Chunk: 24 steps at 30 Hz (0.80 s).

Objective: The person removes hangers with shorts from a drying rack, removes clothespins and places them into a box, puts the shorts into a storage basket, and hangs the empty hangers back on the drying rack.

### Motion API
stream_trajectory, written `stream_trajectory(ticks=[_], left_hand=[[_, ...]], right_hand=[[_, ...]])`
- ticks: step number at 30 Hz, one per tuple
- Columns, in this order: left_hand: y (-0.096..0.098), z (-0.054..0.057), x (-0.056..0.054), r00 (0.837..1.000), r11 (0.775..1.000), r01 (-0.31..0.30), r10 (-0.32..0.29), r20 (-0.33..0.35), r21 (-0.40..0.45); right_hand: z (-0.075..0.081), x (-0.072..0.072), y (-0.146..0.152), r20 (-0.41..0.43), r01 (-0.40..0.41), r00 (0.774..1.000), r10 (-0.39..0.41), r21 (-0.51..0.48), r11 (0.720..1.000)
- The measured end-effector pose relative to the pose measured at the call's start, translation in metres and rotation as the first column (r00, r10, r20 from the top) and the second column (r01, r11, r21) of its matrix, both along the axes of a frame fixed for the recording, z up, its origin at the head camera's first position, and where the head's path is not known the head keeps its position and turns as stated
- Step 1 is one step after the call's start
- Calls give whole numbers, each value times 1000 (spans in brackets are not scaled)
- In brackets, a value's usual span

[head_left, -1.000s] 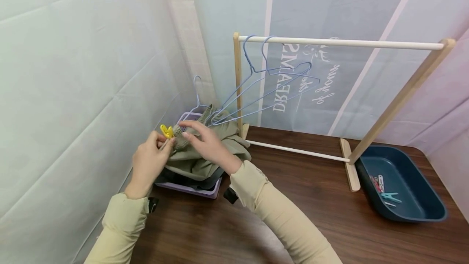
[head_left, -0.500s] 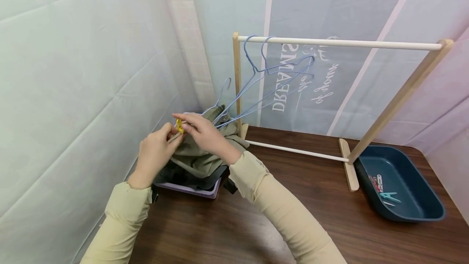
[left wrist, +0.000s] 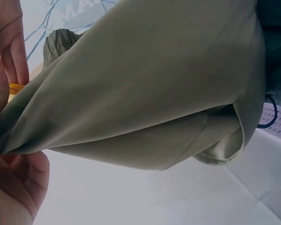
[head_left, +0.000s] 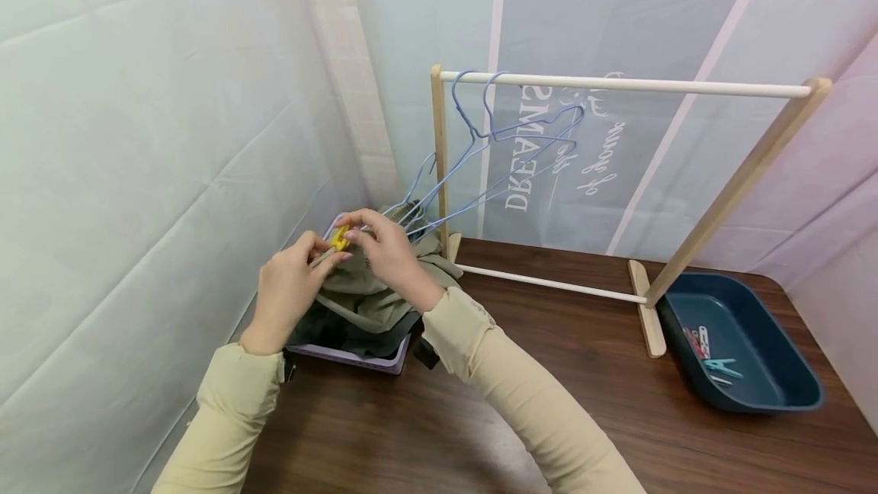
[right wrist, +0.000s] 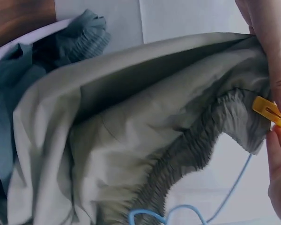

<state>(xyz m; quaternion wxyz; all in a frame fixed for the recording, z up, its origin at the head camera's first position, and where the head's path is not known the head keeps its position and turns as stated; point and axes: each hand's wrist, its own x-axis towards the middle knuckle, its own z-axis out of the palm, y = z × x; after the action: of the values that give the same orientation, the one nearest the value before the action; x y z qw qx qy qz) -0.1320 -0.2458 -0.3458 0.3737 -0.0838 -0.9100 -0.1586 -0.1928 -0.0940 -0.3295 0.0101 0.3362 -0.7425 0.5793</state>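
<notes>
In the head view my left hand (head_left: pixel 288 284) pinches the edge of an olive garment (head_left: pixel 373 292) with a gathered elastic waistband. Thumb and fingers of my right hand (head_left: pixel 392 254) pinch a yellow clothespin (head_left: pixel 340 238) right beside the left fingertips. Seen from the right wrist, the clothespin (right wrist: pixel 271 112) sits at the end of the waistband (right wrist: pixel 192 140), where a blue wire hanger (right wrist: pixel 194 211) passes. The left wrist view has the cloth (left wrist: pixel 154 84) stretching away from the left fingers, with the clothespin (left wrist: pixel 15 87) partly hidden behind it.
Beneath the garment stands a lilac basket (head_left: pixel 357 358) with dark clothing (head_left: pixel 343 334). Two blue hangers (head_left: pixel 473 136) hang from the rack's white bar (head_left: pixel 631 85). At right, a dark blue tub (head_left: pixel 748 349) holds several clothespins (head_left: pixel 713 360). A wall closes off the left.
My right hand has closed from loose fingers onto the clothespin. Clothespin and left hand have shifted slightly right, and the garment's hanger hook has swung right toward the rack post.
</notes>
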Motion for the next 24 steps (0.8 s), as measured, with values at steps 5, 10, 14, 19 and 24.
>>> stream_trajectory(ticks=[5,10,14,19,24], left_hand=[[1,-5,-1,997,1000,0,0,-80,7],[2,-10,-2,987,1000,-9,10,-160,10],[3,-13,-2,983,1000,-11,11,-186,4],[-2,-17,-2,984,999,-29,36,-173,40],[-11,-21,-2,987,993,-77,89,-137,92]], right_hand=[[-6,1,-2,61,24,998,-16,-130,991],[-8,1,-2,28,43,999,-38,-194,980],[-7,-1,0,-9,64,998,-68,-215,975],[1,-10,9,60,97,995,-81,-339,936],[10,-27,28,172,189,978,-118,-488,852]])
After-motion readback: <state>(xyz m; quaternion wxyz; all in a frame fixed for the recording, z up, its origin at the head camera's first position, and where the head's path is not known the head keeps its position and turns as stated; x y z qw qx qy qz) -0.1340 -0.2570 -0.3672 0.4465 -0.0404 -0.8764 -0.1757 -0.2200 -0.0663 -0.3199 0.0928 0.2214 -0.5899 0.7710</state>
